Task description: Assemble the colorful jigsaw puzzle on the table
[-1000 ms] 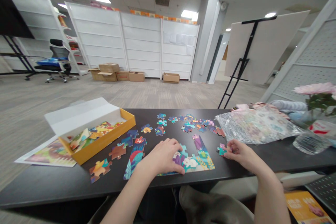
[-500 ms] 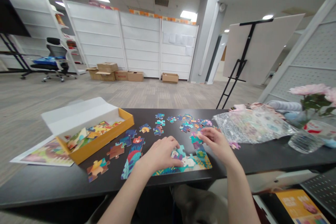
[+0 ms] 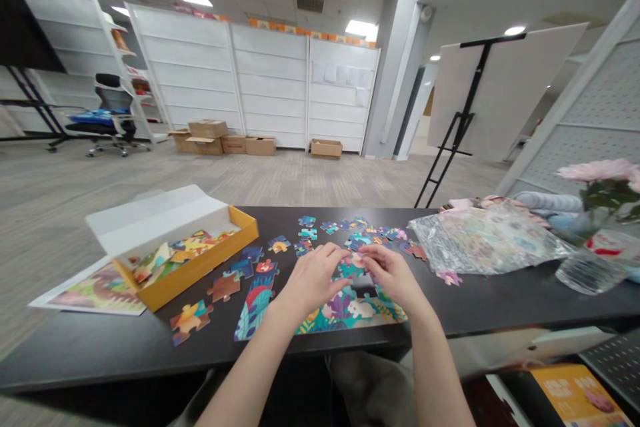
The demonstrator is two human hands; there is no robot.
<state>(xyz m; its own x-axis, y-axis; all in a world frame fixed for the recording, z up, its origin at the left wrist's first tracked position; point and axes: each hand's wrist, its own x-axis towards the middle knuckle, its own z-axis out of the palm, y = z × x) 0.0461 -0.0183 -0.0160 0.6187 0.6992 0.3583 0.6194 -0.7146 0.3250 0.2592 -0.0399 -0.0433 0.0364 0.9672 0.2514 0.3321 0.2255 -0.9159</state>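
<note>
The partly joined jigsaw puzzle [image 3: 357,310] lies near the table's front edge, showing a white rabbit, purple leaves and teal ground. Over it is my left hand [image 3: 316,275], its thumb and fingers apart, the fingertips beside a pinkish puzzle piece [image 3: 355,259]. My right hand [image 3: 391,275] pinches that piece from the right side; the fingers cover part of it. A dark gap in the puzzle shows between my hands. Along the puzzle's left side runs a strip with a red and blue shape [image 3: 256,307]. My forearms hide some of the puzzle.
Loose puzzle pieces [image 3: 360,240] are scattered behind my hands, and brown pieces [image 3: 225,287] lie to the left. A yellow box [image 3: 200,275] of pieces stands at the left. On the right are a clear plastic bag [image 3: 485,240] and a glass vase [image 3: 585,272] with pink flowers.
My right hand has moved left with the pinkish piece, closer to my left hand. My left hand has shifted slightly up and right. The rabbit and purple leaves are less covered.
</note>
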